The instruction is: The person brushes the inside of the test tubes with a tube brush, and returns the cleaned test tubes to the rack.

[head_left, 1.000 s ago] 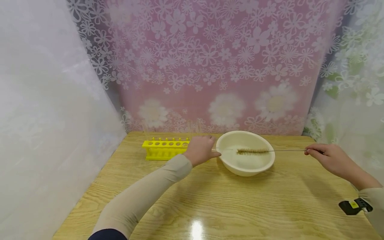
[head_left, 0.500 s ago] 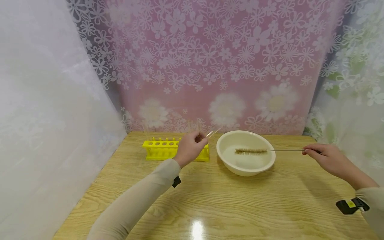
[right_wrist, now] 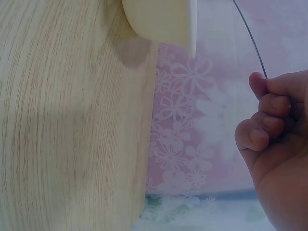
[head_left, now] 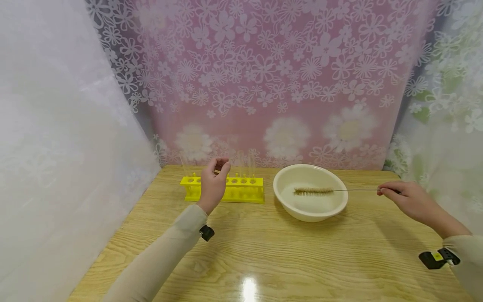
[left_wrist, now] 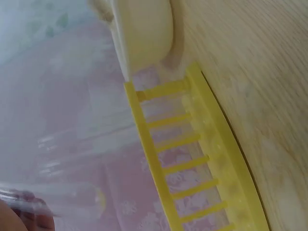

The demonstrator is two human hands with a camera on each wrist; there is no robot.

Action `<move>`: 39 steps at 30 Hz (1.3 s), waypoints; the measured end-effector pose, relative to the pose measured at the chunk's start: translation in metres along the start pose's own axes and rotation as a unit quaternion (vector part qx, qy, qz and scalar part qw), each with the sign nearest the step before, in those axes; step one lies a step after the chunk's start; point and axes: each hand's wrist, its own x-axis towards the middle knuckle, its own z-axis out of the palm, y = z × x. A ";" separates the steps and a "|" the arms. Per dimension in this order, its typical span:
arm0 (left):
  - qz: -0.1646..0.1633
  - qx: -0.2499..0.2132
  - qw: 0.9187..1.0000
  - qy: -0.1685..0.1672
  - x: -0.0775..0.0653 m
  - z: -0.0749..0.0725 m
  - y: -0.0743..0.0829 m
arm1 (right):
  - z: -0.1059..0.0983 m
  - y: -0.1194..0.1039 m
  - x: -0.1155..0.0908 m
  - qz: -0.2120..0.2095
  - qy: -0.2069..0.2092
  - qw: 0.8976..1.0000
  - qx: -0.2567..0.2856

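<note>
No text, label, brand, number or sign can be read in the head view or in either wrist view. In the head view, a small yellow patch (head_left: pixel 437 256) sits on the black right-wrist device (head_left: pixel 427 261) at about 4 o'clock, too small to tell whether it bears lettering. The black left-wrist device (head_left: pixel 206 233), toward 7 o'clock in the same view, is likewise too small for any marking to be made out.
</note>
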 end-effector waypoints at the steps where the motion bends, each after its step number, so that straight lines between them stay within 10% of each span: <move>1: 0.000 -0.001 1.000 0.005 0.000 -0.003 -0.002 | 0.000 0.000 0.000 -0.001 0.000 1.000 0.000; 20: -0.011 0.081 0.988 0.128 0.019 -0.052 -0.030 | 0.006 0.000 0.001 0.012 -0.015 1.000 0.002; 39: -0.102 0.205 0.962 0.151 0.030 -0.064 -0.055 | 0.007 0.001 0.001 0.018 -0.018 1.000 0.004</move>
